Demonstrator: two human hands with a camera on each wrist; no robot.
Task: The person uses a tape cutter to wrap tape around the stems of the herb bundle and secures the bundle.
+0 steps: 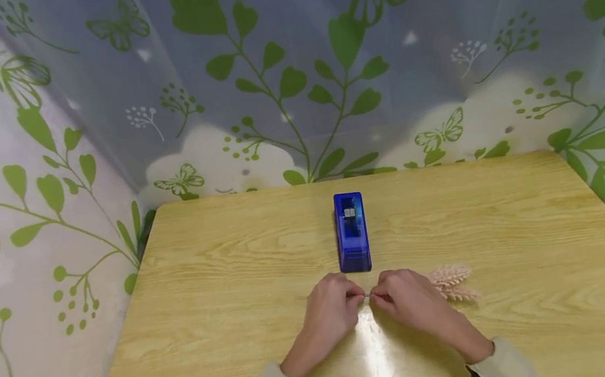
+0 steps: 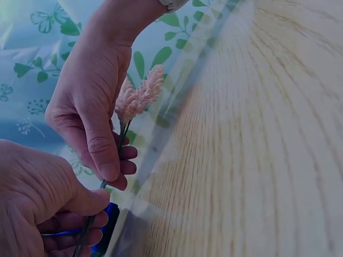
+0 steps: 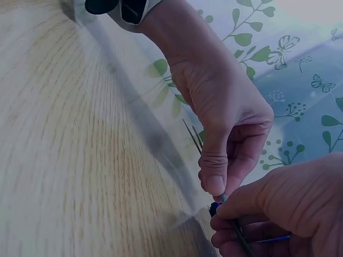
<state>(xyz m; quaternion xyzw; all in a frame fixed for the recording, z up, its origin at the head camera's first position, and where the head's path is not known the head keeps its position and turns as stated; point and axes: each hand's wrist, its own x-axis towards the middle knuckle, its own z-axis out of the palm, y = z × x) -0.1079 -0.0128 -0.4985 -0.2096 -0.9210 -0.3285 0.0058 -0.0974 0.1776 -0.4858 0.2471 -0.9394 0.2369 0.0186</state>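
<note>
Two pink, feathery flower sprigs (image 1: 452, 277) on thin dark green stems lie sideways across both hands, low over the table. Their fluffy heads (image 2: 138, 96) stick out past the right hand in the left wrist view. My left hand (image 1: 331, 307) pinches the stems between thumb and fingers, and the thin stem ends (image 3: 193, 135) poke out behind it. Close beside it, my right hand (image 1: 407, 297) pinches the same stems nearer the heads. Only a short bit of stem shows between the two hands. Whether anything is wrapped around it there cannot be made out.
A shiny blue oblong object (image 1: 351, 233), partly see-through with a small pale piece inside, stands on the wooden table (image 1: 219, 262) just beyond the hands. Cloth with green leaves and butterflies (image 1: 285, 84) hangs behind the table and along its sides.
</note>
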